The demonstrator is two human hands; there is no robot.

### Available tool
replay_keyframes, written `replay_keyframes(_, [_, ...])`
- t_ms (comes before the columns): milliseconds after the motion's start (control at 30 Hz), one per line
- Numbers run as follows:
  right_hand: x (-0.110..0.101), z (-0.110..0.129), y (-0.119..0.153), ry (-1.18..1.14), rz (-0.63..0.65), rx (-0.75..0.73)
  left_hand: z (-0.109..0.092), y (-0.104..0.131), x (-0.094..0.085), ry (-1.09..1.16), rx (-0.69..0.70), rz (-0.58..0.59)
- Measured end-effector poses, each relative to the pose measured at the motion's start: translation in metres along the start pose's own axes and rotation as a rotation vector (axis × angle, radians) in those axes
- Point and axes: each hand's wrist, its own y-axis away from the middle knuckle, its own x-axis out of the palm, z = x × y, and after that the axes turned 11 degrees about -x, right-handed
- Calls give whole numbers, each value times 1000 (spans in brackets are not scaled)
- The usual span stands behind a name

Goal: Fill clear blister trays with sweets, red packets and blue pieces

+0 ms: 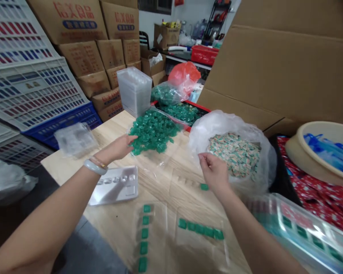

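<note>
My left hand (120, 147) reaches to the left edge of a heap of green translucent square caps (156, 131), with its index finger stretched out and touching or just over them. My right hand (215, 171) is closed in a pinch above a clear plastic tray (185, 182); what it pinches, if anything, is hidden. One green piece (204, 187) sits in that tray, just under the hand. Nearer me, two more clear trays each hold a row of green pieces, one row upright (143, 248) and one slanting (200, 229).
A white plastic bag (198, 133) of small printed pieces (236, 154) stands right of the heap. A white molded tray (117, 194) lies at left, with stacked clear trays (135, 91) behind. Filled clear trays (305, 232), a cream basin (317, 152) and cardboard (288, 68) flank the right side.
</note>
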Motion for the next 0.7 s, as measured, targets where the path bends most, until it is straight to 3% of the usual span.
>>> replay_keyframes(133, [61,34,-42,-224,210,-187,6,-19,1,166,-108,55])
replay_keyframes(267, [131,80,-67,-165,512,-362,11,-20,18,-110,-34,28])
replay_keyframes(367, [163,101,-72,16,567,-368,12,-10,31,-360,-63,9])
replay_keyframes(467, [167,99,-68,32,534,-348,10,-2,39,-483,-55,21])
replay_keyframes(567, [155,81,-62,-148,426,-278,8,1,40,-464,-30,57])
replay_keyframes(633, [144,65,-57,-343,383,-157,6,2,40,-348,-11,-6])
replay_keyframes(700, [135,50,-52,-538,371,0,1,5,42,-93,-18,-90])
